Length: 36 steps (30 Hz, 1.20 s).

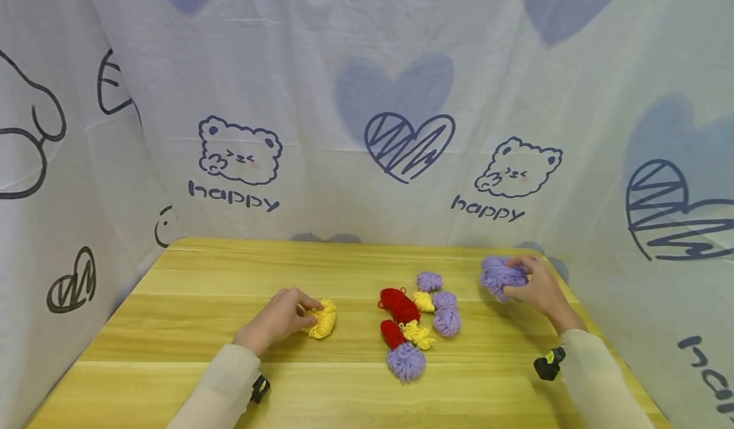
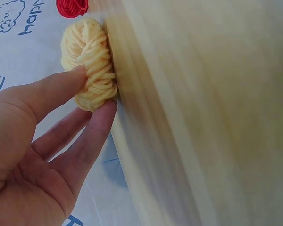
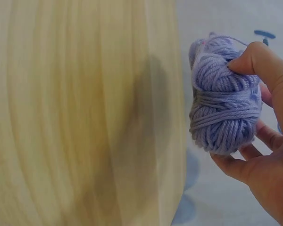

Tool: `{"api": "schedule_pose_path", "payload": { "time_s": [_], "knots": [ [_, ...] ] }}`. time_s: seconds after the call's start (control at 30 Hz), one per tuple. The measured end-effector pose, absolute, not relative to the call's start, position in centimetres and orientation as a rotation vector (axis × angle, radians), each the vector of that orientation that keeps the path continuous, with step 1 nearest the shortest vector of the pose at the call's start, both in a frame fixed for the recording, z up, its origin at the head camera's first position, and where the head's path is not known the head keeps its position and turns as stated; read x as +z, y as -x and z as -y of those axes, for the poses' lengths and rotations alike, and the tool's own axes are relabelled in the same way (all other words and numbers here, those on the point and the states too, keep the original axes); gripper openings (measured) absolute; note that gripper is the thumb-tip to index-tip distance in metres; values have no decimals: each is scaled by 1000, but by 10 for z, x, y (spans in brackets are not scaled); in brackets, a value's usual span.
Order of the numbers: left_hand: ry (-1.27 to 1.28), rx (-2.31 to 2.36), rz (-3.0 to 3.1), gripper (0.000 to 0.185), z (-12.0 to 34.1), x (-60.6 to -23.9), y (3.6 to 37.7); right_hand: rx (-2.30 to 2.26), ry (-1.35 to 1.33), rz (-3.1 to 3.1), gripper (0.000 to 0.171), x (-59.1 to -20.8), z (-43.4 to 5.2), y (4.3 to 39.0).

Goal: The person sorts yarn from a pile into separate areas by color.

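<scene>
Left hand (image 1: 279,317) pinches yellow yarn (image 1: 322,319) on the counter (image 1: 201,289); right hand (image 1: 536,289) has its grip round purple yarn (image 1: 500,276).

I see a pale yellow wool skein (image 1: 322,319), a lilac wool ball (image 1: 500,276), a honey-coloured striped wooden desk (image 1: 229,276), and a white cloth backdrop (image 1: 321,97) printed with navy bears and hearts.

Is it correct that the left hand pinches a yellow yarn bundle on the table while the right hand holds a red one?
Not quite: the right hand holds a purple yarn bundle, not red, as the right wrist view shows. The left hand does pinch the yellow yarn bundle.
</scene>
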<state>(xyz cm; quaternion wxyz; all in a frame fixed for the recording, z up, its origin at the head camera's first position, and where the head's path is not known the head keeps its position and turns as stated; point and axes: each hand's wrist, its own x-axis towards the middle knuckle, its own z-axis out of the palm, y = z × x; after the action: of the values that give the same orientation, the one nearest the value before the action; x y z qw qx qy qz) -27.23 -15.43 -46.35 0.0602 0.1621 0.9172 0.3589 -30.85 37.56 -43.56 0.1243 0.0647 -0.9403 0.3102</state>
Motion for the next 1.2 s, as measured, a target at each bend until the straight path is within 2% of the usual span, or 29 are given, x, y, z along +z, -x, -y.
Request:
{"api": "schedule_pose_path", "payload": {
  "time_s": [0.57,1.2],
  "knots": [
    [-507,1068,-2795,24,155,-463,272,918,-87,2768,54,-454,-410,307],
    [-481,1076,-2790,24,154,-462,271,997,66,2872,59,-454,-422,307]
  ]
}}
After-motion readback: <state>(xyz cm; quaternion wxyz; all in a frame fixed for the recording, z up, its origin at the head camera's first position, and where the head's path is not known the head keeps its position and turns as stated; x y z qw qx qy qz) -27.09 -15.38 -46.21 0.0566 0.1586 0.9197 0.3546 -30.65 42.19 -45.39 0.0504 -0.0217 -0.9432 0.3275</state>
